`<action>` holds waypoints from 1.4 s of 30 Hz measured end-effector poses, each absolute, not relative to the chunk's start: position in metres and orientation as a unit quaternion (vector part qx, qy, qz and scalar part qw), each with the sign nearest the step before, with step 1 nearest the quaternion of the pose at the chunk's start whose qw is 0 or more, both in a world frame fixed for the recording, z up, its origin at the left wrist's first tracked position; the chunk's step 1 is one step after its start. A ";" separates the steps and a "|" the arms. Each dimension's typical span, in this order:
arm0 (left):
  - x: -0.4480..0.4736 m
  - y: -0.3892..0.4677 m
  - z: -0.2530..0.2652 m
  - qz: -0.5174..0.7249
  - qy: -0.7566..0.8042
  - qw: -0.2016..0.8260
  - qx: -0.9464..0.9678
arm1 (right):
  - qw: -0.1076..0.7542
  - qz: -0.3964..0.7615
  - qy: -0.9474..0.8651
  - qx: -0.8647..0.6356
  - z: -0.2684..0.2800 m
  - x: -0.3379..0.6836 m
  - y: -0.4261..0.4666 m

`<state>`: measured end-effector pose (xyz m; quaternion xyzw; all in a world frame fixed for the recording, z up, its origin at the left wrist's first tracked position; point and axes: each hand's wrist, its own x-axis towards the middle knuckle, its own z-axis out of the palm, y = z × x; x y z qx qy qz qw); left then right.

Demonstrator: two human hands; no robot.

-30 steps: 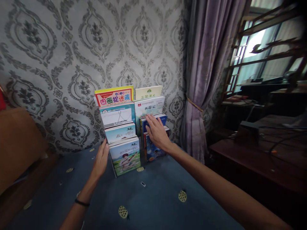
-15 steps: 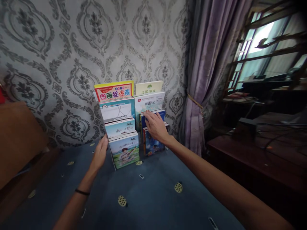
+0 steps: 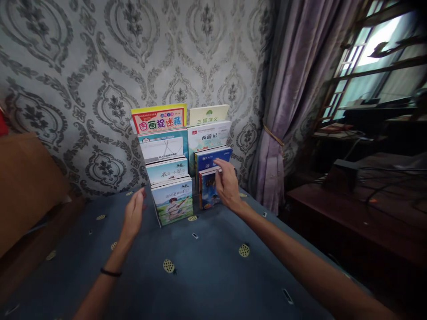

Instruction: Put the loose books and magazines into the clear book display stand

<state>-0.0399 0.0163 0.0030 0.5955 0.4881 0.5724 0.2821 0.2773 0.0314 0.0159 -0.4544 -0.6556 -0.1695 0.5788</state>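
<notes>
Books stand upright in two stepped columns on a blue cloth. At the front of the left column is a book with a guitar player on its cover point(image 3: 173, 202); behind it are a pale blue book point(image 3: 167, 172), a white-labelled teal book point(image 3: 163, 150) and a yellow-edged red book point(image 3: 158, 120). My left hand point(image 3: 134, 213) is open just left of this column, holding nothing. My right hand point(image 3: 227, 183) hovers with loosely bent, spread fingers before the right column, partly hiding a dark blue illustrated book point(image 3: 207, 195). Behind that rise a blue book point(image 3: 208, 158), a white book point(image 3: 211, 133) and a cream book point(image 3: 208, 114).
The blue cloth point(image 3: 207, 275) has a pineapple print. Patterned wallpaper point(image 3: 100, 40) rises behind the books. A cardboard box point(image 3: 26, 186) sits at left. On the right are a tied purple curtain point(image 3: 290, 89) and a dark red table point(image 3: 320, 200) with cables.
My right hand has come off the top of the blue book and moved down and right, uncovering its cover. My left hand has drawn slightly away from the left column. The view has shifted slightly.
</notes>
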 end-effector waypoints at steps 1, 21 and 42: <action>-0.037 0.008 0.002 0.587 0.489 0.243 0.598 | 0.597 -0.160 -0.636 -0.462 0.006 0.283 0.029; 0.132 0.027 -0.018 0.384 0.399 0.389 0.736 | 0.706 0.086 -0.464 -0.528 -0.084 0.327 0.069; 0.131 0.030 -0.029 0.395 0.353 0.477 0.701 | 0.691 0.052 -0.481 -0.538 -0.078 0.324 0.063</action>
